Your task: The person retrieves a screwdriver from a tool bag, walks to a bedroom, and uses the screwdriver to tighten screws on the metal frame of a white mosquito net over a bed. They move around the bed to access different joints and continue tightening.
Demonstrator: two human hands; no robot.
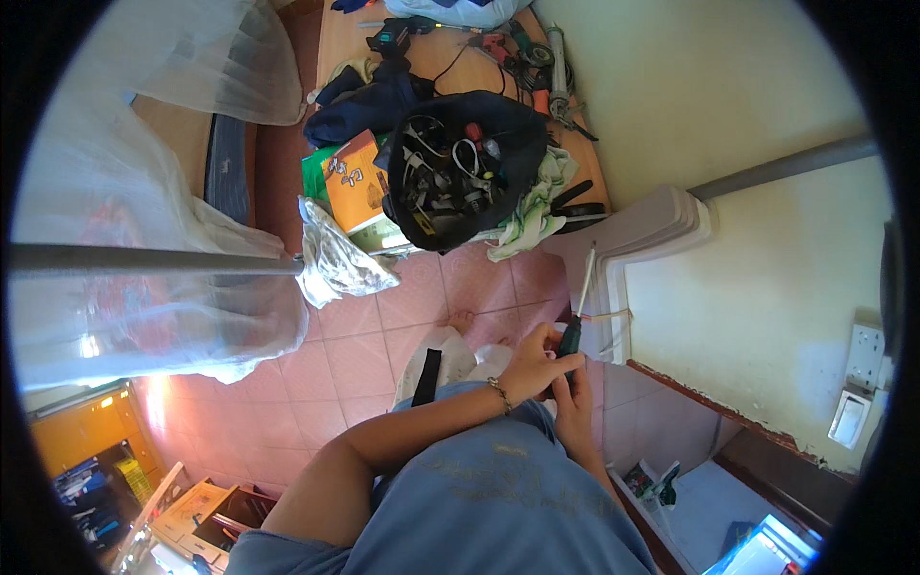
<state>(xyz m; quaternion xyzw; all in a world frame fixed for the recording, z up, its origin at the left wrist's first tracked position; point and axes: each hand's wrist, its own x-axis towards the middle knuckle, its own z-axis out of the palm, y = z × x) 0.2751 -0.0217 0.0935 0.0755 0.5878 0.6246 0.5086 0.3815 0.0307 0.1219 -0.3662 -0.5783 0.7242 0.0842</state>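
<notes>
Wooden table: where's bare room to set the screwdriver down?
Bare wood: upper left, between the navy cloth and black power tool; also between the black bag and red power tool. Crowded: upper right, with green angle grinder and caulking gun.

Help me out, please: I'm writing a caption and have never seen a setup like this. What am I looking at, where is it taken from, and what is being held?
There is no machine here, just a person's bare hands. The single picture comes from a wide fisheye camera on that person's head, looking down, so edges bend and the corners go black. The person's blue shirt fills the lower middle.

The left hand holds a screwdriver by its dark handle, its shaft pointing away from the body. The right hand is close against it; its exact grip is hard to see.

Ahead, a wooden table carries an open black bag of small items, an orange book, dark clothing and some power tools.
</notes>
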